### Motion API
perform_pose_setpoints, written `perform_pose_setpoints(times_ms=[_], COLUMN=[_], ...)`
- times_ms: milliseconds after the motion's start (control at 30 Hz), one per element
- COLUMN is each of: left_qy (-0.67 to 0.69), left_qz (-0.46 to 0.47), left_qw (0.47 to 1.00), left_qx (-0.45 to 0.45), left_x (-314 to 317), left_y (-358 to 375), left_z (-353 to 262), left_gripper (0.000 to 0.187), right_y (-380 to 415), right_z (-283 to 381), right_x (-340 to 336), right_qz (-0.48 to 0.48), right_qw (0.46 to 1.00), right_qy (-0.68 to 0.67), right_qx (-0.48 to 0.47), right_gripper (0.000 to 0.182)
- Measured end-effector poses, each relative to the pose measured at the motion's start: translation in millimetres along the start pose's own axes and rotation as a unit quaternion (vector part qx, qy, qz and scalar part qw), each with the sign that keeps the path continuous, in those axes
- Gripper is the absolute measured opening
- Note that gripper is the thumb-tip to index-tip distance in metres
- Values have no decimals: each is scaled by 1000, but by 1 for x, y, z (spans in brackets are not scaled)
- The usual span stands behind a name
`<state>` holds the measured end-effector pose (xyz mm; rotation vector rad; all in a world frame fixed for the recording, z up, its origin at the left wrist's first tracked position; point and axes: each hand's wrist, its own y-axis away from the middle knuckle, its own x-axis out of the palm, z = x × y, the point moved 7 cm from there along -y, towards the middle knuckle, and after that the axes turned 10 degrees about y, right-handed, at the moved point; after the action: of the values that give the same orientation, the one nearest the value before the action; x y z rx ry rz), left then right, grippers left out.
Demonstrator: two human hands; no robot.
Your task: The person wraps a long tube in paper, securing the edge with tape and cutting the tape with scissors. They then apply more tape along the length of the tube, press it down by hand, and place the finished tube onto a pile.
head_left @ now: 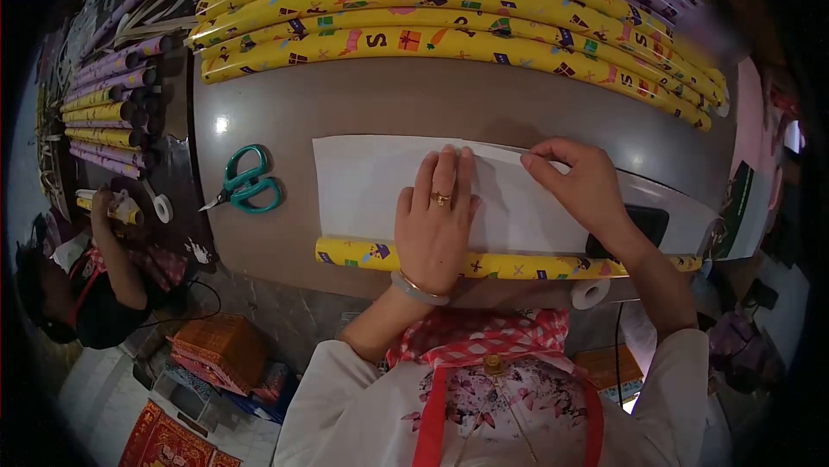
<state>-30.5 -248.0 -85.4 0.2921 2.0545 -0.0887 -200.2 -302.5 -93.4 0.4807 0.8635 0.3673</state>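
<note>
A white sheet of paper (354, 178) lies on the brown table, its far side showing two overlapping edges. Along its near side runs a yellow patterned roll of wrapping paper (518, 266). My left hand (438, 217), with a ring and a bracelet, rests flat on the sheet, fingers stretched forward, its wrist over the roll. To its right, my right hand (574, 178) pinches thumb and forefinger together at the sheet's far edge. A dark phone-like slab (648, 227) lies partly under my right forearm. Green-handled scissors (246, 184) lie left of the sheet.
Several yellow and purple wrapping rolls (389, 40) lie across the back of the table (268, 113). A tape roll (591, 293) sits at the front edge. At the left, a co-worker (112, 277) handles a yellow roll beside stacked rolls (112, 113) and another tape roll (162, 208).
</note>
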Motion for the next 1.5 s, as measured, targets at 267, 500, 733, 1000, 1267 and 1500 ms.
perform_pose_setpoints(times_ms=[267, 500, 733, 1000, 1267, 1500], left_qy=[-8, -10, -17, -27, -34, -30], left_qz=[3, 1, 3, 7, 14, 17], left_qw=[1000, 1000, 1000, 1000, 999, 999], left_qx=[3, 5, 5, 7, 4, 6], left_x=[1, 1, 1, 3, 3, 3], left_y=[0, 0, -1, -1, -1, -2], left_z=[0, -1, -2, -2, -1, -2], left_gripper=[58, 59, 61, 61, 61, 62], right_y=[-2, -4, -7, -9, -11, -12], right_z=[-4, -1, 0, 1, 2, 6], right_x=[0, -3, -4, -3, -3, -3], right_qz=[-11, -12, -17, -18, -17, -19], right_qw=[1000, 998, 995, 993, 989, 989], right_qy=[22, 68, 94, 114, 148, 147], right_qx=[-1, 8, 14, 17, 23, 14], right_gripper=[31, 30, 30, 30, 29, 32])
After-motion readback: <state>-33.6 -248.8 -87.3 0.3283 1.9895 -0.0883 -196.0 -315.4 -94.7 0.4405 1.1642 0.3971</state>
